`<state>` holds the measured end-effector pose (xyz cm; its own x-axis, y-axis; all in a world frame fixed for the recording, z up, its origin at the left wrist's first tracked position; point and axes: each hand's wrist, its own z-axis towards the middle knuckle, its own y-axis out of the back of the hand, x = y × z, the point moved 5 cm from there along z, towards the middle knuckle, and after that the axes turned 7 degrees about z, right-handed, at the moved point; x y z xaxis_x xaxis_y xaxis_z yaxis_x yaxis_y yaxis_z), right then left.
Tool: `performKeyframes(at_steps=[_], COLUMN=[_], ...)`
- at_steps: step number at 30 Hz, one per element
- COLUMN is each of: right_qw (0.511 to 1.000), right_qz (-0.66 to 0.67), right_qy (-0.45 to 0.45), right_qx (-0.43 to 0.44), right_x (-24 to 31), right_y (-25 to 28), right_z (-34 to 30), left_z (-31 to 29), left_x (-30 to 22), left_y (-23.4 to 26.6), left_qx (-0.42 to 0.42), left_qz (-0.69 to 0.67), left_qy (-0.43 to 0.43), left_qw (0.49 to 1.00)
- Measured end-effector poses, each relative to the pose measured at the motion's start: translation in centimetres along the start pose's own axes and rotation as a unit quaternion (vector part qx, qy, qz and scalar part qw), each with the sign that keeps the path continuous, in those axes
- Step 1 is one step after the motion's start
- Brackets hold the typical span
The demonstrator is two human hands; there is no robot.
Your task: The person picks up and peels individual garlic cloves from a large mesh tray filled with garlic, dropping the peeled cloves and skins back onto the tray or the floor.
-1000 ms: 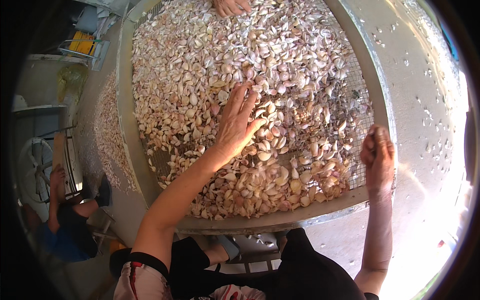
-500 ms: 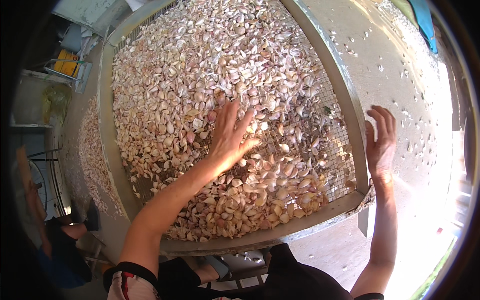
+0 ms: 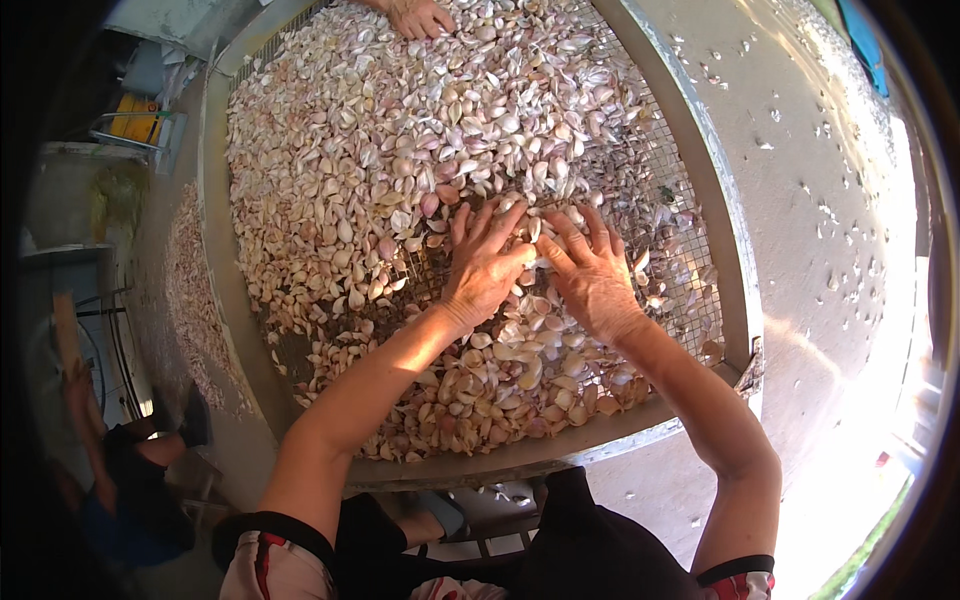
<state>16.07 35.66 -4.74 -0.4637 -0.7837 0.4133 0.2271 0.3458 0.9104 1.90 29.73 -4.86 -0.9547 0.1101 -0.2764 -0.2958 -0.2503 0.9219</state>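
Note:
Garlic cloves [image 3: 370, 170], cream with pinkish skins, cover a wire mesh screen [image 3: 690, 270] set in a raised frame [image 3: 737, 265]. My left hand [image 3: 485, 268] lies among them near the middle, fingers spread over the cloves. Beside it, almost thumb to thumb, my right hand [image 3: 595, 285] also rests on the cloves, its fingers stretched forward and apart. What lies beneath both palms is hidden. A looser pile of cloves [image 3: 480, 400] sits between my forearms and the near rim.
At the far edge, another person's hand [image 3: 418, 16] touches the cloves. A seated person [image 3: 140, 490] at lower left holds a wooden board [image 3: 67, 330]. More cloves [image 3: 198, 300] lie left of the frame. Bits of skin dot the concrete floor [image 3: 790, 290] on the right.
My right hand has come in from outside the right rim onto the cloves beside my left. My left hand has shifted slightly right and down. Another person's hand has appeared at the far edge.

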Motion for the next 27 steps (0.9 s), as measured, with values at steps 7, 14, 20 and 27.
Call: performKeyframes(at_steps=[7,14,20,27], right_qw=[0.929,0.875,0.863,0.913], right_qz=[0.338,0.476,0.497,0.406], right_qy=[-0.122,-0.079,-0.070,0.016], right_qx=[-0.093,-0.043,-0.051,-0.034], right_x=[-3.7,2.0,3.6,2.0], right_y=[4.8,5.7,4.5,5.4], right_z=[-1.5,-1.3,-3.5,-7.1], left_z=[-2.2,-2.9,-4.4,-4.8], left_x=[-1.5,-3.4,-5.0,-6.1], left_y=[3.3,5.2,5.8,3.9], left_qx=[-0.057,0.186,0.268,0.234], left_qz=[-0.152,-0.398,-0.508,-0.472], left_qy=[0.096,0.221,0.257,0.216], left_qw=[0.982,0.871,0.777,0.822])
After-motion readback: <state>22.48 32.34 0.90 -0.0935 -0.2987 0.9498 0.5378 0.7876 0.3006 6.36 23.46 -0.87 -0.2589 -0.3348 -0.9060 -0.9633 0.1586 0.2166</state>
